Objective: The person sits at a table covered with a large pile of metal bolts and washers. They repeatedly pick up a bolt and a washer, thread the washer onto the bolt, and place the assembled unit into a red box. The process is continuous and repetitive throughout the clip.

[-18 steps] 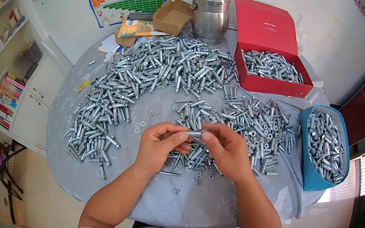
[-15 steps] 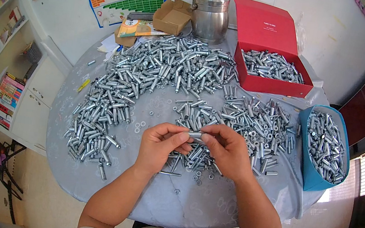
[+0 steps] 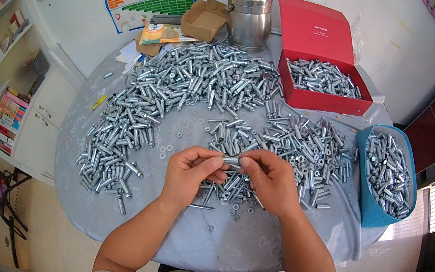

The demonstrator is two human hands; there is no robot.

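Between my two hands is a silvery metal expansion bolt (image 3: 231,161), lying level over the table. My left hand (image 3: 194,170) pinches one end with thumb and fingers. At the other end, my right hand (image 3: 268,179) closes thumb and forefinger on it; the fingertips hide that end. Loose metal sleeves, bolts and nuts (image 3: 305,143) lie just beyond and to the right of my hands. A large heap of expansion bolts (image 3: 204,73) curves around the far and left part of the table. Several washers (image 3: 166,151) lie left of my left hand.
A red box (image 3: 322,102) with its lid up holds bolts at the far right; a blue bin (image 3: 384,218) of bolts stands at the right edge. A steel pot (image 3: 249,23) and a small cardboard box (image 3: 204,23) stand at the back of the grey-covered table (image 3: 246,251).
Both hands keep their grip on the expansion bolt, in nearly the same place. The whole view has shifted very slightly; nothing else visibly differs.
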